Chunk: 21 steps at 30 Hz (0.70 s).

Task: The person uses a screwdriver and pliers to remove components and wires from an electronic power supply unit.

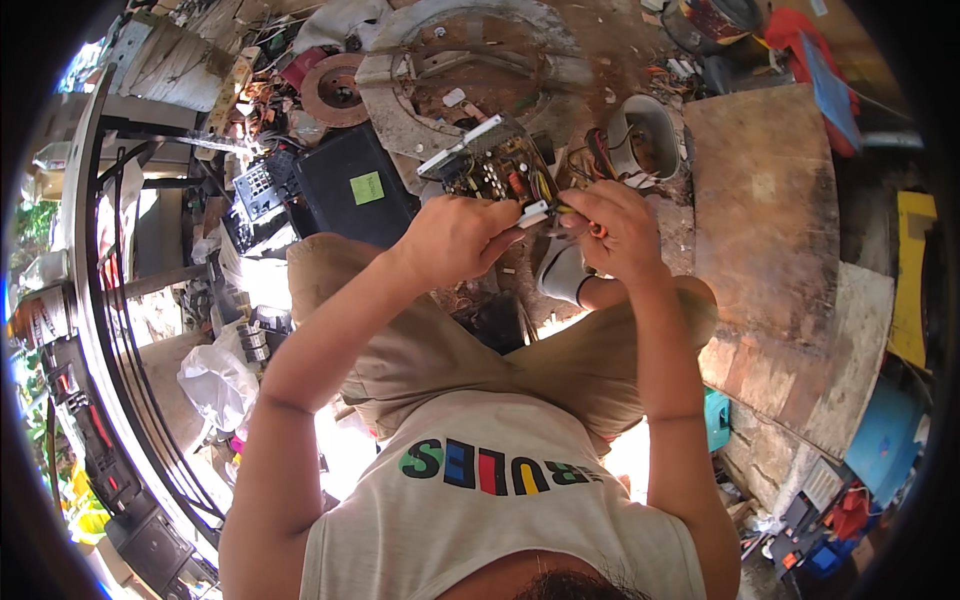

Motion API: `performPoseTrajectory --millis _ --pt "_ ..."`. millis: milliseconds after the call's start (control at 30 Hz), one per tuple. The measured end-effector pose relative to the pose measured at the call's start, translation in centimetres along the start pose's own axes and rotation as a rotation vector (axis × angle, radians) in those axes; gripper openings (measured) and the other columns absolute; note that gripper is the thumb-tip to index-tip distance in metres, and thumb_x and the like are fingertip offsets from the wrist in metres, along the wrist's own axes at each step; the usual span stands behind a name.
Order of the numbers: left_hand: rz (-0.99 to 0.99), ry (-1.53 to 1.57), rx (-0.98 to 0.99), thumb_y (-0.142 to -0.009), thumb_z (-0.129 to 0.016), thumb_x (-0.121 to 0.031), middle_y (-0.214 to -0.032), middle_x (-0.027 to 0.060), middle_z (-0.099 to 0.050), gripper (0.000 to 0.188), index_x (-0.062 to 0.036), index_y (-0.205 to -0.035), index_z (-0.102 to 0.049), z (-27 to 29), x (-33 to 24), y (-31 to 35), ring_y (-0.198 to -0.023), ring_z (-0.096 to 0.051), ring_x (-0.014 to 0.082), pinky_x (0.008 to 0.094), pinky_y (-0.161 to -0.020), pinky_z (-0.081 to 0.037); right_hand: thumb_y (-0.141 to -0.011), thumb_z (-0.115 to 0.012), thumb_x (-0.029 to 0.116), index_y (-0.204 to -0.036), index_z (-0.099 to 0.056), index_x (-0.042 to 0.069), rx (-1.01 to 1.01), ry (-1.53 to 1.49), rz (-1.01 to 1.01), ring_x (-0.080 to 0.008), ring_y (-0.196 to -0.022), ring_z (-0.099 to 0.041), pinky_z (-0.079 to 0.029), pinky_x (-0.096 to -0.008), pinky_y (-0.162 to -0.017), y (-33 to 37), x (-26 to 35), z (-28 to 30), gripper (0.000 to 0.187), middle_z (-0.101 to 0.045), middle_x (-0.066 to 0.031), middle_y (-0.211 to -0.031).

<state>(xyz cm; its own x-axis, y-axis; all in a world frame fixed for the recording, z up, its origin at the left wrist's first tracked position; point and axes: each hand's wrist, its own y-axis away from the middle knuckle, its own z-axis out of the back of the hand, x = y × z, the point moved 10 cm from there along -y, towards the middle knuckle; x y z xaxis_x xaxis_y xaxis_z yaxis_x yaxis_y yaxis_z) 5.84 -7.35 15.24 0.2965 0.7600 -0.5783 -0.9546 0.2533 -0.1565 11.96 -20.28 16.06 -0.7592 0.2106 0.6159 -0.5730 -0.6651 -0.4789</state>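
Note:
A circuit board [510,172] crowded with electronic parts and a bundle of yellow and dark wires is held up in front of my knees. A long pale metal piece [460,146] runs along its far left edge. My left hand [452,236] is closed on the near edge of the board, beside a short whitish metal piece [533,214]. At the board's right, my right hand [622,228] is closed, fingertips together by the wires. An orange bit of a slim tool [597,230] shows among its fingers; most of the tool is hidden.
A black flat case [350,190] with a green note lies left of the board. Beyond are a round stone-like ring [400,80] and a brown disc [335,90]. A grey pot [645,140] stands at right, near a wooden board [765,200]. A metal frame [85,250] rises at left.

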Motion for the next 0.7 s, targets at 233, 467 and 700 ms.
performPoseTrajectory --millis 233,467,700 --pt "0.158 -0.219 -0.124 -0.089 -0.064 -0.021 -0.064 0.0108 -0.06 0.018 -0.0088 -0.084 -0.052 -1.1 0.4 -2.3 -0.06 -0.063 0.0336 0.0454 -0.052 -0.048 -0.09 -0.072 0.023 -0.103 -0.072 0.004 -0.081 -0.295 -0.392 -0.0168 -0.068 -0.061 -0.048 -0.0302 -0.064 -0.6 -8.1 -1.6 0.023 -0.067 -0.009 -0.078" --pt "0.338 -0.232 -0.198 -0.091 -0.06 -0.027 -0.068 0.0129 -0.065 0.018 -0.0104 -0.086 -0.054 -6.6 7.9 -4.2 -0.062 -0.065 0.0367 0.0476 -0.054 -0.05 -0.097 -0.064 0.032 -0.11 -0.071 0.004 -0.329 -0.11 -0.811 -0.0135 -0.072 -0.059 -0.048 -0.0299 -0.069 3.9 -13.5 -4.7 0.031 -0.066 -0.0061 -0.077" --pt "0.487 -0.182 -0.19 -0.09 -0.061 -0.029 -0.073 0.0158 -0.066 0.021 -0.0097 -0.088 -0.054 -9.5 10.2 -5.3 -0.065 -0.066 0.0391 0.0501 -0.058 -0.052 -0.089 -0.07 0.048 -0.09 -0.068 0.002 -0.183 -0.17 -0.948 -0.0195 -0.058 -0.052 -0.045 -0.0338 -0.059 5.3 -12.6 -7.1 0.046 -0.054 -0.0037 -0.061"
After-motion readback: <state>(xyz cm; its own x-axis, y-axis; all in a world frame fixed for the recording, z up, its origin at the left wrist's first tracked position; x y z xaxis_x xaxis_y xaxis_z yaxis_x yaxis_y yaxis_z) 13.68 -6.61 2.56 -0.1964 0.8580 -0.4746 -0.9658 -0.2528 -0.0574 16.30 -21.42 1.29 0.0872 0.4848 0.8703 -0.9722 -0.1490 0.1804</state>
